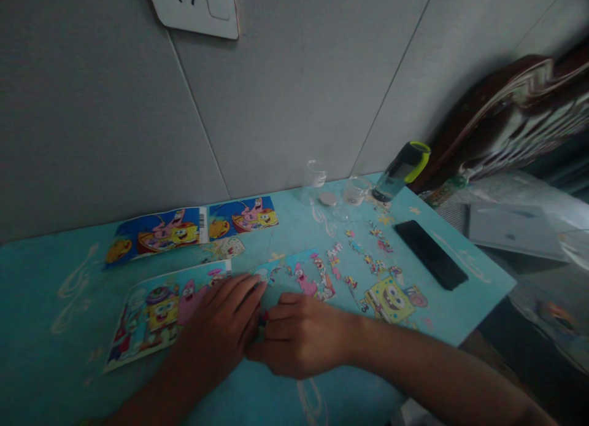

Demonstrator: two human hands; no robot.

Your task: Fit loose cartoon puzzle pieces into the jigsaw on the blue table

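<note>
Left hand (225,315) bends, right hand (299,337) curls; any grasp is hidden. Fitting the puzzle (305,282) seems underway, next calling for loose pieces (377,266) at two o'clock.

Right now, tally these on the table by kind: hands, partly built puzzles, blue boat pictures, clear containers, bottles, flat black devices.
Hands: 2 (left hand, right hand)
Partly built puzzle: 1
Blue boat pictures: 2
Clear containers: 2
Bottle: 1
Flat black device: 1
Total: 9
</note>
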